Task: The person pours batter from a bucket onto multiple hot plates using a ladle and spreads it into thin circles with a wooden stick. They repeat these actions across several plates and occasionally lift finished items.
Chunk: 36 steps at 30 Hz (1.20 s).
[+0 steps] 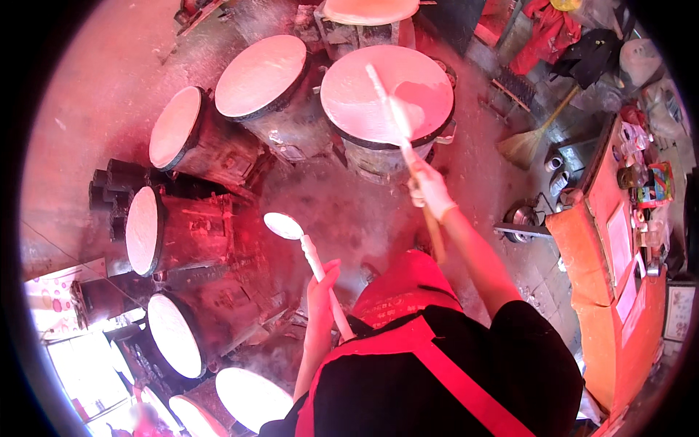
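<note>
My left hand (320, 295), low and left of centre, is closed round the pale handle of a ladle (282, 226). The ladle's round bowl looks whitish and points up and away from me, over the floor. Farther off, my right hand (431, 191) grips a long wooden stick (435, 240) whose far end is coated white. That end lies over a round griddle (349, 91) spread with pale batter. A glossier wet patch (426, 102) shows on the griddle's right side, next to the stick.
More round griddles (262, 76) on drum-like stoves curve round to my left, several coated with white. At the right stand an orange-covered table (593, 291) with jars and packets, a straw broom (520, 148) and a metal pot (520, 218) on the floor.
</note>
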Each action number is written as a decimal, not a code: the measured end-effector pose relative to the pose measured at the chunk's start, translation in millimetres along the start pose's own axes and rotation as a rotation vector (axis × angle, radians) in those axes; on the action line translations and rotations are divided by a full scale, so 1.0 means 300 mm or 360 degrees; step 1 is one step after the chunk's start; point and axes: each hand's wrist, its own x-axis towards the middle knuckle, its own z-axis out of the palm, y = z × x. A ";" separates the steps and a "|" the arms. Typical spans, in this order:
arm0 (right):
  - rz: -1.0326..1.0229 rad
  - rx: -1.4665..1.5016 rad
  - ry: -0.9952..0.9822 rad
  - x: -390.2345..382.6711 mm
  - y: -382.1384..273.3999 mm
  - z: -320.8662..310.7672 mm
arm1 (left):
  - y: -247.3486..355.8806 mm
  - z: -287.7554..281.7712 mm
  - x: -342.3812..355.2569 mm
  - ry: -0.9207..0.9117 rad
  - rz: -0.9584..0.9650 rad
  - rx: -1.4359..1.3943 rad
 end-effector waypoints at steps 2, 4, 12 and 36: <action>0.0034 0.0051 0.0071 0.027 -0.052 -0.100 | -0.005 0.042 0.009 0.0007 0.0019 -0.0025; 0.0022 0.0262 0.0187 0.076 -0.098 -0.112 | -0.003 0.081 0.017 -0.0017 -0.0051 -0.0023; 0.0371 -0.0005 -0.0469 0.096 -0.084 -0.360 | 0.045 0.293 0.041 -0.0039 -0.0085 -0.0004; -0.0561 -0.1116 -0.0332 0.261 -0.371 -0.470 | 0.171 0.548 0.034 0.0201 0.0117 -0.0247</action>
